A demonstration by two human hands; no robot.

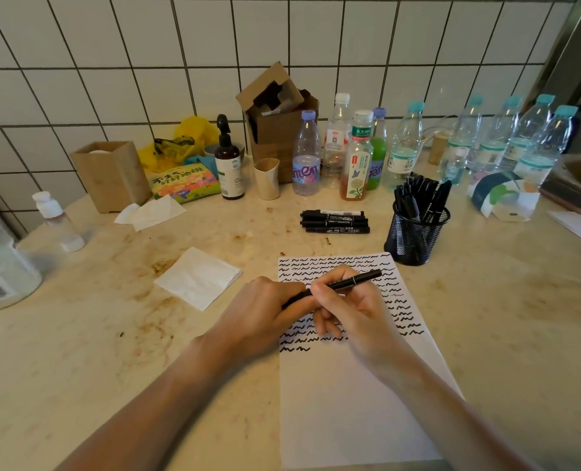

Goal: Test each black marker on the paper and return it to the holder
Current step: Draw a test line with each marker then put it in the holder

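Just above the paper [350, 396], both hands meet on one black marker [353, 281]: the left hand [265, 309] curls round its near-left end, the right hand [347, 307] pinches its barrel, far end pointing right. Wavy black test lines fill the sheet's far half. Beyond it, four markers [335, 222] lie together on the worktop [95, 351], left of the mesh holder [415, 236], which stands full of markers.

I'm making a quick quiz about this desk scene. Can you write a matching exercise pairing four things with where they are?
Things:
1. marker
2. mesh holder
3. loose markers
4. folded napkin

Places:
A. left of the paper
B. held in both hands over the paper
C. lying on the counter behind the paper
D. standing at the paper's far right corner

Pairs: 1-B, 2-D, 3-C, 4-A
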